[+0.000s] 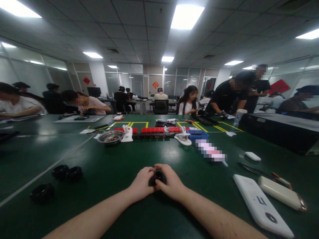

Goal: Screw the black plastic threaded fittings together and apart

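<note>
Small black round part point(161, 179) gripped in left hand point(141, 182) and right hand point(172, 182).
Closed round opposite sides of the part with curled fingers and thumbs, at near centre of dark green tabletop point(112, 212); contact with tabletop: cannot tell. To the right, at about the same depth: white rounded slab with black oval point(258, 199), just beside cream oblong device with shiny end point(279, 192). To the left: three black rounded parts point(43, 192), two close together, one apart and nearer. Beyond the hands, left to right: round silver metal bowl point(102, 139) with small pieces inside, white clip stand point(127, 134), long red strip point(159, 129), second white clip stand point(184, 138), shallow blue plastic tray point(198, 136). Farthest: several people at other workplaces, under bright ceiling panels point(187, 16).
</note>
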`<move>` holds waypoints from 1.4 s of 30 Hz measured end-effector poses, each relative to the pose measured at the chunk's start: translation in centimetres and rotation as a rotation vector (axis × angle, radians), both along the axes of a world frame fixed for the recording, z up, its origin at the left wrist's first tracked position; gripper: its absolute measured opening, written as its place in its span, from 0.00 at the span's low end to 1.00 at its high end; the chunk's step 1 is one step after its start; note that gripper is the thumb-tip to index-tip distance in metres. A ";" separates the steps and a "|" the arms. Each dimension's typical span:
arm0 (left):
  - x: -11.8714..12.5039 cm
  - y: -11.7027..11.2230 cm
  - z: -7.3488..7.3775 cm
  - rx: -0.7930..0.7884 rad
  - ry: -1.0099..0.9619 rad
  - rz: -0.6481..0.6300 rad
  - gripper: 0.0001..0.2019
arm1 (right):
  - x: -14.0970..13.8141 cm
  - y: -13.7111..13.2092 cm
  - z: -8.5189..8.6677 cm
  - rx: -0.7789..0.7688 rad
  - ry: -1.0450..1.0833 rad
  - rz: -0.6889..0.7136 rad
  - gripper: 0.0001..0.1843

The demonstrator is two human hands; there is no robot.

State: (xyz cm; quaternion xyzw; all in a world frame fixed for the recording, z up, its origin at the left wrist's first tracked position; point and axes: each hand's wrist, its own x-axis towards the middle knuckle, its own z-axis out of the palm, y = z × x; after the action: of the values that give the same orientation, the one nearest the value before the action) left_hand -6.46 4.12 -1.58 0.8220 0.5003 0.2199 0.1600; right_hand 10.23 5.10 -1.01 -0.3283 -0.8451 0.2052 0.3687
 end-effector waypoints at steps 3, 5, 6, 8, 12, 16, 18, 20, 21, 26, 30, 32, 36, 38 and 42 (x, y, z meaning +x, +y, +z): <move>0.1 -0.2 0.3 -0.005 0.002 0.002 0.18 | -0.2 0.1 0.1 -0.014 -0.011 -0.122 0.22; 0.1 -0.2 0.3 0.001 0.001 0.005 0.17 | -0.2 0.1 0.1 -0.036 -0.019 -0.144 0.20; 0.1 -0.2 0.3 0.002 0.000 0.003 0.18 | -0.2 0.1 0.1 -0.045 -0.020 -0.122 0.19; 0.1 0.0 0.1 0.005 0.001 -0.001 0.20 | -0.1 0.1 0.2 -0.045 -0.015 -0.046 0.22; 0.0 0.2 -0.2 0.015 0.011 0.005 0.19 | 0.1 0.0 0.2 -0.021 -0.022 0.019 0.28; 0.1 0.1 -0.1 0.034 0.017 -0.010 0.16 | 0.1 0.2 0.0 0.005 -0.010 -0.105 0.24; 0.0 0.0 -0.2 0.048 0.018 -0.012 0.16 | 0.0 0.4 -0.1 0.007 -0.015 -0.151 0.21; 0.0 0.1 -0.3 0.063 0.019 -0.013 0.17 | 0.0 0.5 -0.1 -0.002 -0.023 -0.135 0.17; -0.1 0.2 -0.4 0.065 0.019 -0.018 0.18 | 0.0 0.5 -0.1 -0.007 -0.022 -0.105 0.15; -0.1 0.6 -0.9 0.069 0.023 -0.016 0.23 | 0.1 0.1 0.3 0.017 -0.009 0.052 0.24; -0.1 0.5 -0.8 0.073 0.047 -0.005 0.18 | 0.1 0.1 0.2 0.046 -0.041 -0.040 0.21; -0.1 0.4 -0.7 0.076 0.050 -0.015 0.18 | 0.0 0.3 0.1 0.039 -0.057 -0.107 0.18; -0.2 0.4 -0.7 0.090 0.052 -0.019 0.22 | 0.0 0.6 -0.1 0.014 -0.037 -0.074 0.15; -0.2 0.5 -0.9 0.087 0.061 -0.017 0.23 | 0.1 0.4 0.0 0.008 -0.025 -0.009 0.18; -0.3 0.8 -1.2 0.076 0.076 -0.021 0.23 | 0.3 0.1 0.4 0.057 -0.059 0.027 0.20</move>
State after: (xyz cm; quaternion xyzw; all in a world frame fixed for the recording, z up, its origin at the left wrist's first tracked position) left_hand -6.73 4.88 -2.78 0.8404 0.4888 0.2056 0.1117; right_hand 10.49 5.16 -0.59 -0.3119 -0.8656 0.1761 0.3500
